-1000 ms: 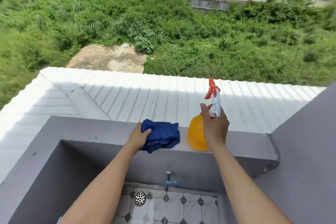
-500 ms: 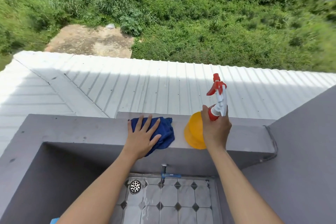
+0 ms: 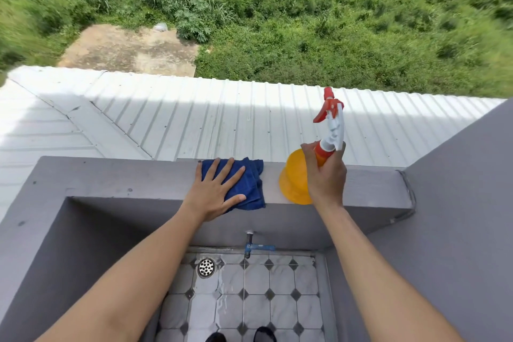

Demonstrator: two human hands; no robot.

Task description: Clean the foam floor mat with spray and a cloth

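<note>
A folded dark blue cloth (image 3: 251,183) lies on top of the grey parapet wall (image 3: 125,183). My left hand (image 3: 216,191) rests flat on the cloth with its fingers spread. To the right stands an orange spray bottle (image 3: 294,178) with a red and white trigger head (image 3: 331,119). My right hand (image 3: 326,175) is wrapped around the bottle's neck just under the trigger. No foam floor mat is in view.
Beyond the wall a white corrugated roof (image 3: 222,116) drops away to green bushes. Below the wall hang a tap with a blue handle (image 3: 256,247) and a round drain (image 3: 206,267) in a wet tiled floor (image 3: 249,300). A grey wall (image 3: 458,230) rises at the right.
My left hand went from gripping the cloth's edge to lying flat on top of it. The view tilted downward. My right hand stayed on the spray bottle's neck.
</note>
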